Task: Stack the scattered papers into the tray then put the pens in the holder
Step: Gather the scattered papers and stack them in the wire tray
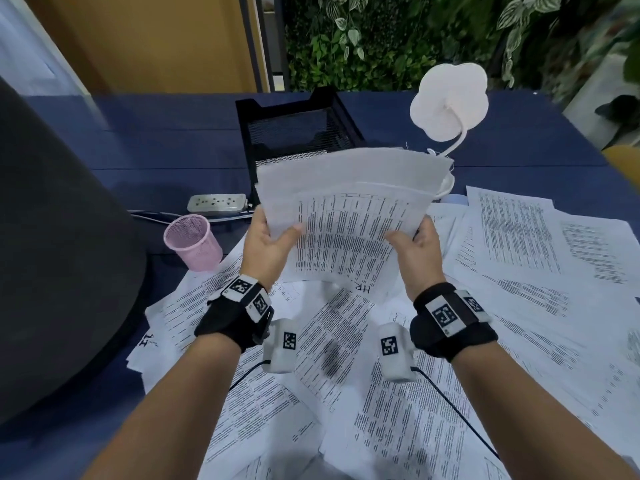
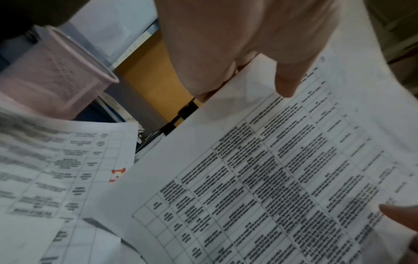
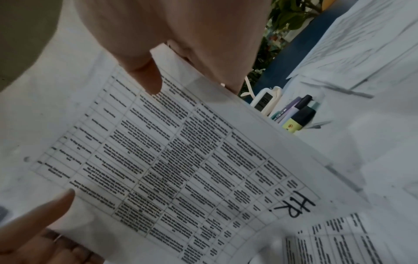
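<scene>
Papers [image 1: 519, 323] still cover most of the desk, so loose sheets could slide off if bumped. Held sheets [image 1: 346, 216] hang in the air just before the black tray [image 1: 294, 133], left hand [image 1: 266, 244] and right hand [image 1: 422, 247] pinching their near corners; they bend and may slip

"HR." is read in black handwritten marker on the lower corner of the printed table sheet [image 3: 181, 151] that is held up over the desk; the same letters are seen at its near edge in the head view [image 1: 346, 237]. The table's small print is too blurred to be read. An orange mark, perhaps "I:", is made out on a sheet lying on the desk [image 2: 68, 160]. Square black-and-white coded markers are carried on the wrist bands [image 1: 446, 315].
</scene>
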The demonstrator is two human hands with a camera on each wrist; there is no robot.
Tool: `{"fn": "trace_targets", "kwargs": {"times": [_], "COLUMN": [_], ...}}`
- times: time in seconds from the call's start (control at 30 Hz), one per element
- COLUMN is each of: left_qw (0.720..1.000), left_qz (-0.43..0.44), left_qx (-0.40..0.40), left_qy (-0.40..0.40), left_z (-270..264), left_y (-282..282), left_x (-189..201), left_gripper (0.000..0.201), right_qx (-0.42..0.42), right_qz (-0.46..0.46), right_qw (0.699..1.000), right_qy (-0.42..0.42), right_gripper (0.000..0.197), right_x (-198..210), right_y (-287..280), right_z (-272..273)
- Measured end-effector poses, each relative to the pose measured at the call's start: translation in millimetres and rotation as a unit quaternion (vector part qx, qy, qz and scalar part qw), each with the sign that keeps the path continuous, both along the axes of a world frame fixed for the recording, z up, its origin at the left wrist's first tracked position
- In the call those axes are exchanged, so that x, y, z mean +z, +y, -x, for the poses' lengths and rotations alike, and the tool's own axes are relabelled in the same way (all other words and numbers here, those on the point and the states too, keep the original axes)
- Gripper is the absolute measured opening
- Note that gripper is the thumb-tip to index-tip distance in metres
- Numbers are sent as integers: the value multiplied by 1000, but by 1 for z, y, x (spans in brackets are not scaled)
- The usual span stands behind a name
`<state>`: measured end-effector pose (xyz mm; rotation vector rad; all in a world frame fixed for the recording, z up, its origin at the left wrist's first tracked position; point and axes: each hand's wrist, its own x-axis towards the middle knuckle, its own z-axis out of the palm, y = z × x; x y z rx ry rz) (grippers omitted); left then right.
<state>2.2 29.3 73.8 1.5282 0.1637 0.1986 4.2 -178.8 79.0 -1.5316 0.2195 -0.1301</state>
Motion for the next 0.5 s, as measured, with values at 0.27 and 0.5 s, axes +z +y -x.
{"fn": "trace_targets", "kwargs": {"times": [0.27,0.5], "left_qw": [999,996], "left_qz": [-11,-62], "left_qx": [41,61], "left_qy": [-27,31], "left_z": [-9,-5], "left_y": [-17,-6], "left_x": [7,-9], "left_gripper": [36,29], "right_qx": [-3,56], "right_qz": [12,105], "right_qw": [1000,989], "right_qy": [-20,87], "right_gripper": [41,32], "right_x": [-1,-37], "right_y": [14,-2], "right_z": [3,1]}}
